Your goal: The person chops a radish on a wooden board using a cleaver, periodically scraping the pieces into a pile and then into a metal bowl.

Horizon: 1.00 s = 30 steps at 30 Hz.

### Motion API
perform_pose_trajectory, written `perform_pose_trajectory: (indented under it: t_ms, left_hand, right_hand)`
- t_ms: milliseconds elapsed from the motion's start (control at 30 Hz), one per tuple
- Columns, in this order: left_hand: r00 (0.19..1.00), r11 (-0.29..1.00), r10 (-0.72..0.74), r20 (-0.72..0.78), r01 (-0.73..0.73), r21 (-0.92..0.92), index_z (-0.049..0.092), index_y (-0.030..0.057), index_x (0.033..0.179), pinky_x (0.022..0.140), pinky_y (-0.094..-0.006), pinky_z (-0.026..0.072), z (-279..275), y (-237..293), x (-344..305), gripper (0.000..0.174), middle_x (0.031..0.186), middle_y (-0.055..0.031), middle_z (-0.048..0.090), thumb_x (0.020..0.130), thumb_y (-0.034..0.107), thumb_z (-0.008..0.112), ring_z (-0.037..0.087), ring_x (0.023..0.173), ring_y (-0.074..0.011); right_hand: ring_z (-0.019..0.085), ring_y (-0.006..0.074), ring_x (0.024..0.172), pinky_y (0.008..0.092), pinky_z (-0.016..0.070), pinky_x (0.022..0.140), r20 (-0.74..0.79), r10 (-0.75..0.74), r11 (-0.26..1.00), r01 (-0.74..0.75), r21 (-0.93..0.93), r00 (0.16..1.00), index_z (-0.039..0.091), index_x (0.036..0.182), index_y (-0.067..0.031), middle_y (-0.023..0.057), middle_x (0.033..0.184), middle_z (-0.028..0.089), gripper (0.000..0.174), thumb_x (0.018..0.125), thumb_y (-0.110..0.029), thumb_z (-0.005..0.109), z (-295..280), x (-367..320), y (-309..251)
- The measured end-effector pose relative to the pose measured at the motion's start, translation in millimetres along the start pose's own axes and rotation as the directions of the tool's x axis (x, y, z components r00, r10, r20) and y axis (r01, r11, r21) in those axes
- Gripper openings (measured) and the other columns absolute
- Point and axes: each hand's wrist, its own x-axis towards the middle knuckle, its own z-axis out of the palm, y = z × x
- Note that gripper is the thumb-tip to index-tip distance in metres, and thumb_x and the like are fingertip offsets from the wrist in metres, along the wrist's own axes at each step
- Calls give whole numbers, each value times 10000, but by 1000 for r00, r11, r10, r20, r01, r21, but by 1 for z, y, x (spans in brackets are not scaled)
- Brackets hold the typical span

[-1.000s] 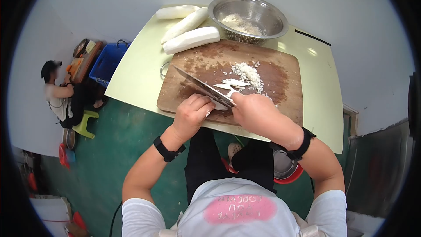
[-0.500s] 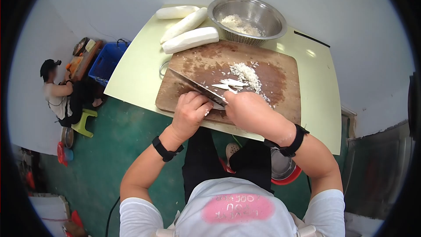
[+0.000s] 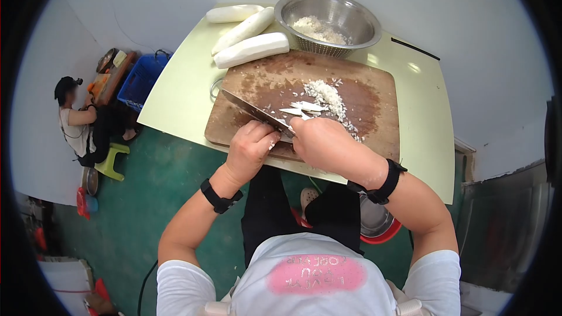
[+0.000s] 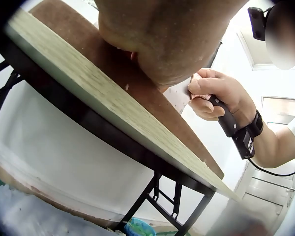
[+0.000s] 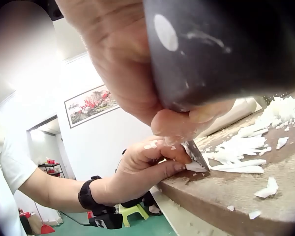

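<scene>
My right hand (image 3: 325, 147) grips the black handle (image 4: 225, 117) of a kitchen knife (image 3: 257, 113) with a broad steel blade. The blade slants across the near part of a wooden cutting board (image 3: 257, 76). Close beside it, my left hand (image 3: 249, 147) holds a small white piece of radish (image 5: 196, 167) near the board's front edge, fingers bent and thumb against it. In the right wrist view the blade's edge is right at that piece. Thin white strips (image 5: 243, 167) lie just past the blade, and a heap of white mince (image 3: 325, 96) sits farther back.
Three peeled white radishes (image 3: 252, 50) lie at the table's back left. Next to them stands a steel colander (image 3: 357, 14) with white mince inside. A metal ring (image 3: 215, 89) shows by the board's left edge. Another person (image 3: 76, 120) sits at far left near a blue crate (image 3: 140, 82).
The knife and my right hand have shifted slightly left over the board, and my left hand has edged left with them. Less of the white piece shows beside the blade.
</scene>
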Motion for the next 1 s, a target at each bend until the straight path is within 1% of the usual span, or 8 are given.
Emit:
perform_pose_trajectory:
  t_ms: [100, 200, 400, 467, 567, 767, 867, 1000]
  left_hand:
    - [1000, 1000, -10, -30, 10, 19, 653, 29, 891, 733, -390, 520, 1, -1, 0, 186, 884, -95, 631, 706, 38, 639, 612, 850, -294]
    - [1000, 1000, -17, -23, 17, 0, 652, 28, 884, 730, -387, 522, 1, 0, -4, 177, 884, -98, 628, 708, 31, 636, 612, 850, -294]
    - [1000, 1000, -16, -26, 16, 1, 651, 27, 878, 735, -389, 525, 1, 0, -2, 173, 901, -109, 631, 706, 20, 636, 616, 862, -300]
    - [998, 1000, -30, -47, 30, -1, 656, 29, 880, 736, -389, 526, 2, 1, -3, 173, 901, -105, 633, 708, 19, 637, 618, 856, -300]
    - [998, 999, -40, -41, 40, -10, 660, 29, 881, 737, -389, 527, 0, 3, -2, 174, 903, -104, 635, 708, 18, 637, 617, 848, -296]
    - [999, 999, -37, -38, 37, -2, 659, 23, 893, 738, -382, 531, -2, 6, -3, 184, 908, -108, 637, 711, 16, 640, 619, 849, -297]
    - [998, 998, -34, -44, 36, 48, 661, 23, 892, 737, -381, 533, 0, 5, -5, 180, 907, -107, 638, 713, 14, 640, 623, 854, -297]
    - [999, 999, -35, -27, 36, 28, 660, 22, 898, 741, -386, 534, -1, 5, -3, 188, 906, -109, 637, 712, 11, 638, 624, 860, -301]
  right_hand:
    - [658, 411, 697, 506, 519, 653, -45, -36, 999, 34, -33, 998, 595, 861, 12, 222, 688, 641, 122, 836, -103, 559, -4, -5, 3]
    - [655, 413, 685, 509, 519, 646, -36, 18, 999, -19, -39, 999, 590, 854, 13, 228, 687, 640, 122, 839, -104, 556, -12, -16, 0]
    - [655, 425, 703, 512, 519, 655, 62, 45, 998, -42, -41, 997, 595, 842, 20, 247, 701, 639, 120, 838, -90, 546, -18, -23, -3]
    - [656, 428, 712, 509, 521, 660, 34, -2, 1000, 3, -23, 999, 600, 844, 23, 250, 703, 639, 123, 836, -86, 542, -14, -21, -1]
    - [629, 449, 692, 518, 505, 655, 6, -9, 1000, 9, 25, 1000, 572, 846, 38, 262, 668, 610, 144, 839, -106, 572, -4, -5, 2]
    - [630, 447, 704, 522, 505, 669, -67, -3, 1000, 3, 4, 998, 578, 847, 37, 259, 678, 615, 146, 833, -109, 580, -2, -9, 6]
    - [654, 430, 722, 507, 522, 682, 11, 21, 1000, -21, -9, 1000, 615, 862, 12, 243, 725, 650, 134, 837, -103, 550, -17, -19, -4]
    - [653, 430, 721, 507, 522, 683, 31, 31, 1000, -31, 3, 999, 614, 864, 17, 251, 727, 647, 143, 837, -111, 556, -17, -21, -2]
